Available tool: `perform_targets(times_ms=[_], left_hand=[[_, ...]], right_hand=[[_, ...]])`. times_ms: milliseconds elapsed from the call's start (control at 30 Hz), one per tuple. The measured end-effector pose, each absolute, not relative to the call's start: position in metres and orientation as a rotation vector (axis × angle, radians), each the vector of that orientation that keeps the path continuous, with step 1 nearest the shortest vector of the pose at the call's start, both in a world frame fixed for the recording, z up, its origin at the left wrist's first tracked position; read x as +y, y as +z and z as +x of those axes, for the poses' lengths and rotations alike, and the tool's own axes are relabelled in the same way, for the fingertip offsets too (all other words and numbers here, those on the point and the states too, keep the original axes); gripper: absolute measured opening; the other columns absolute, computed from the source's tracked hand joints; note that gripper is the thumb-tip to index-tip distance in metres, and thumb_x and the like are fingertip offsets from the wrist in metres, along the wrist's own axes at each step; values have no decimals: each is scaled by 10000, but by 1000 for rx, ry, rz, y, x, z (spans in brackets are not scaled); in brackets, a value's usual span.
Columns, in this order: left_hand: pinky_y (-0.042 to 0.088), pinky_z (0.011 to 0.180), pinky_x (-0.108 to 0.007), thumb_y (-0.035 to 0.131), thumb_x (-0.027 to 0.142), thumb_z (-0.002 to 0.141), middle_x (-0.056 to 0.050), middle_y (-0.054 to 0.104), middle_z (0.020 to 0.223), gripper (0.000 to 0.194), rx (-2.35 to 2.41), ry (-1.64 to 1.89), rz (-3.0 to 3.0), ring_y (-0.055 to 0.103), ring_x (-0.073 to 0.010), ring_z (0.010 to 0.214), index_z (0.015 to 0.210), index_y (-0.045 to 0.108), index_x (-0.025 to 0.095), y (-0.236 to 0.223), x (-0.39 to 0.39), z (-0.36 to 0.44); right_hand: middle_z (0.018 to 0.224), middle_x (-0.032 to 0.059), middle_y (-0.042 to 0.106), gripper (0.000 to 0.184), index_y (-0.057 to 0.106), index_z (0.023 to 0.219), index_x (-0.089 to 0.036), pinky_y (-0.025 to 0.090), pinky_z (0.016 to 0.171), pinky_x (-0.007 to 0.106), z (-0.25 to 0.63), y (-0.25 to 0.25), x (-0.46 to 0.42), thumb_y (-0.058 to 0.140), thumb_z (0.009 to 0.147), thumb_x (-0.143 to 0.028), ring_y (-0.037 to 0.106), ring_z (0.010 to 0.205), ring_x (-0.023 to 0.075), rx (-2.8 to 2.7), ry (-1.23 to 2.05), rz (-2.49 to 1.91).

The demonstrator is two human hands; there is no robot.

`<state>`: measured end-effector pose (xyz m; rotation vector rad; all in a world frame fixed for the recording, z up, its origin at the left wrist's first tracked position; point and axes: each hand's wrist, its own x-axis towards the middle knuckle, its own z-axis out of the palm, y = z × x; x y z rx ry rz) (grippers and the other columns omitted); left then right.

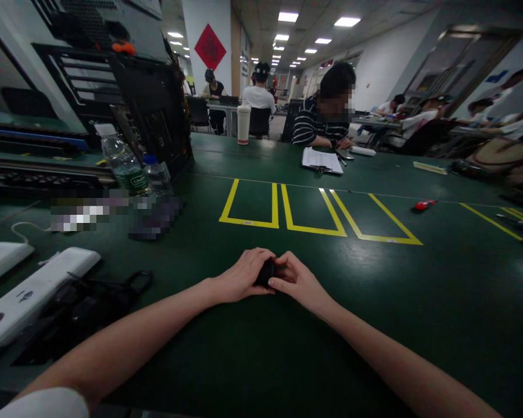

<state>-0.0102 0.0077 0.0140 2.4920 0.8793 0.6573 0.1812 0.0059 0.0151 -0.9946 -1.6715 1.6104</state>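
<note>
A small black object (pixel 265 273) sits between my two hands, low over the green table (pixel 253 360); its kind is too dark to make out. My left hand (pixel 246 273) wraps round its left side, thumb below and fingers over the top. From the right, my right hand (pixel 294 278) pinches its edge with thumb and fingertips. Part of the object is hidden by the fingers. Just beyond the hands, yellow tape (pixel 248 223) marks three U-shaped outlines on the tabletop.
To the left lie a white device (pixel 43 290), black cables (pixel 91 302) and a clear bottle (pixel 122 157) by a black metal frame (pixel 157 110). Across the table are a clipboard (pixel 322 159), a white cup (pixel 243 125) and a seated person (pixel 314 122). A red-handled tool (pixel 424 205) lies right.
</note>
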Motion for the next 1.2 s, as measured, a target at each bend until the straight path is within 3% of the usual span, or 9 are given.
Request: perform_targets(times_ms=[133, 333, 533, 733, 900, 1067, 1200], left_hand=[[360, 945, -411, 645, 322, 759, -113, 409, 1220, 628, 901, 670, 2482, 419, -248, 1110, 1246, 270, 191, 13, 7, -10], [360, 953, -402, 629, 274, 779, -109, 406, 1239, 605, 871, 629, 2460, 422, -235, 1118, 1256, 266, 196, 22, 5, -10], [418, 876, -408, 639, 285, 768, -106, 431, 1187, 586, 911, 640, 2412, 472, -242, 1045, 1229, 285, 205, 23, 7, -9], [429, 865, -419, 686, 268, 722, -94, 438, 1187, 640, 964, 653, 2372, 480, -250, 1049, 1225, 291, 230, 16, 10, -7], [409, 903, -446, 650, 296, 759, -92, 428, 1226, 626, 952, 602, 2388, 446, -260, 1112, 1255, 272, 242, 22, 10, -8], [385, 948, -427, 648, 285, 761, -96, 422, 1231, 617, 951, 576, 2384, 421, -243, 1133, 1250, 280, 206, 23, 11, -8], [381, 945, -429, 633, 275, 775, -112, 412, 1228, 611, 943, 565, 2376, 410, -251, 1134, 1255, 265, 196, 22, 11, -8]], right_hand=[[898, -1, 559, 158, 504, 855, -210, 489, 754, 333, 180, 14, 6, 547, 811, -356, 572, 855, 166, -1692, 1467, -1047], [905, 11, 554, 188, 452, 946, -225, 535, 694, 362, 180, 17, 10, 471, 850, -386, 599, 820, 175, -1724, 1620, -1076], [1014, 13, 510, 227, 449, 965, -228, 504, 802, 362, 185, 24, 7, 588, 785, -237, 566, 941, 184, -1912, 1461, -948], [964, 16, 528, 85, 484, 928, -221, 496, 766, 340, 181, 17, 5, 492, 850, -254, 559, 899, 170, -1835, 1326, -1009], [1013, 31, 550, 240, 445, 1047, -220, 476, 826, 362, 180, 15, 7, 536, 828, -255, 556, 951, 180, -1746, 1437, -1064], [969, 25, 536, 137, 484, 961, -210, 481, 796, 345, 182, 19, 7, 517, 838, -261, 555, 901, 170, -1840, 1404, -1059], [1008, 27, 517, 164, 480, 981, -222, 477, 814, 343, 183, 20, 6, 533, 826, -225, 549, 940, 174, -1886, 1398, -1000]])
